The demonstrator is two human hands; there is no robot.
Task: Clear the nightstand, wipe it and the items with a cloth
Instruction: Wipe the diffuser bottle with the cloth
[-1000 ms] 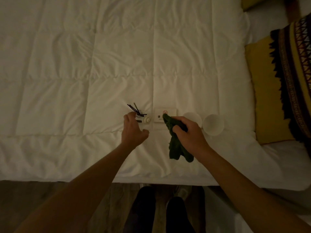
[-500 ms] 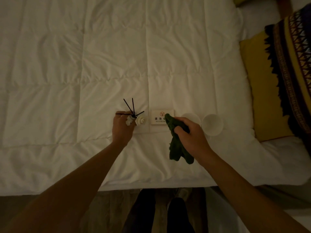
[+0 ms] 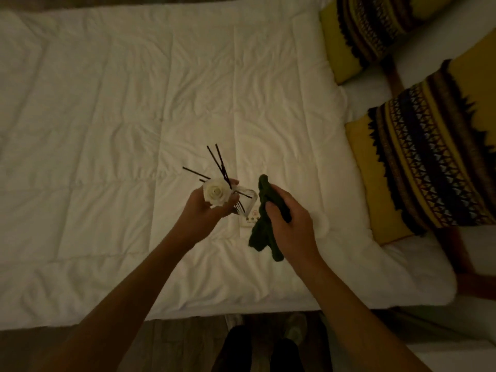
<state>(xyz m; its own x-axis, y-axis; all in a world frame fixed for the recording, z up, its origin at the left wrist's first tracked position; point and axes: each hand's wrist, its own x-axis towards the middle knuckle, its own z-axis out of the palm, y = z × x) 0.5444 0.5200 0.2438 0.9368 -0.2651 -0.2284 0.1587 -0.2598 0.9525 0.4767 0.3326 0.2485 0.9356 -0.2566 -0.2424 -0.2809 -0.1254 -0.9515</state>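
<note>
Dim, warm yellowish light, brightest mid-frame; dark corners, soft grain, wide-angle edge bending.

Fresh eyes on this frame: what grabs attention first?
The left hand at centre, lifting a small clear glass diffuser with a white rose and black reed sticks above the white quilted duvet. Beside it, the right hand's grip bunches a dark green cloth. Yellow patterned cushions lie right.

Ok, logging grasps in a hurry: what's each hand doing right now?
Left hand: closed around the reed diffuser, lifted off the white duvet.
Right hand: closed on the dark green cloth, next to the diffuser.
</note>
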